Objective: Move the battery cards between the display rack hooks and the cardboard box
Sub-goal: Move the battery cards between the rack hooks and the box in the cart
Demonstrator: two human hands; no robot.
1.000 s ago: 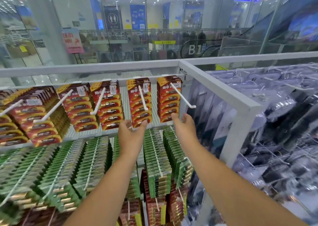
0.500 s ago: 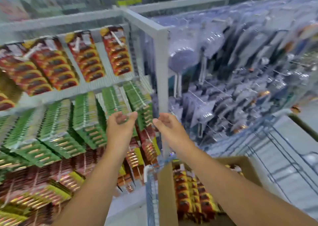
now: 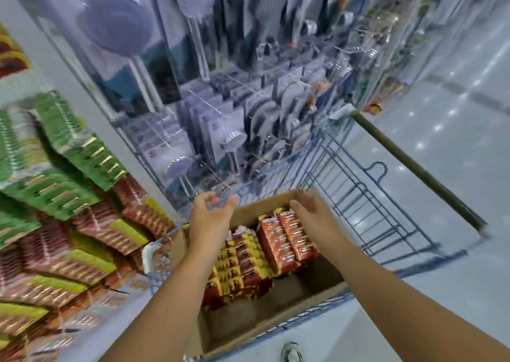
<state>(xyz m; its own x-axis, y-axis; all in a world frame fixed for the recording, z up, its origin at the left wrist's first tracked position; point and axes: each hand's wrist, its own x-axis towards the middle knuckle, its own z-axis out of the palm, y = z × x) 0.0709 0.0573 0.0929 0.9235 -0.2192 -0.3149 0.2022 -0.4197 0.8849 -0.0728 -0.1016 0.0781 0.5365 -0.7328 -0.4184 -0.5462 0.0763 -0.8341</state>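
Presently: both hands held empty above the open brown cardboard box (image 3: 265,326) of red-and-yellow battery cards (image 3: 242,262).

Left hand (image 3: 211,218) is held over the box's left edge, fingers loosely spread and slightly curved, nothing gripped. Right hand (image 3: 311,215) is poised over the far right stack of red battery cards (image 3: 289,240), palm turned inward, fingers relaxed, nothing grasped; contact with the cards cannot be told. The cards are laid flat in rows against the box's far wall, so that a whole bundle may be lifted at once; the near half of the box floor is seen bare. The box is carried in a blue wire shopping trolley (image 3: 367,196) parked just beside the white display rack (image 3: 80,91), presumably to shorten the reach to the hooks. Green and red card packs (image 3: 69,168) are hung on the rack at left, blurred. A pick-up from the box is judged to be the step in hand.
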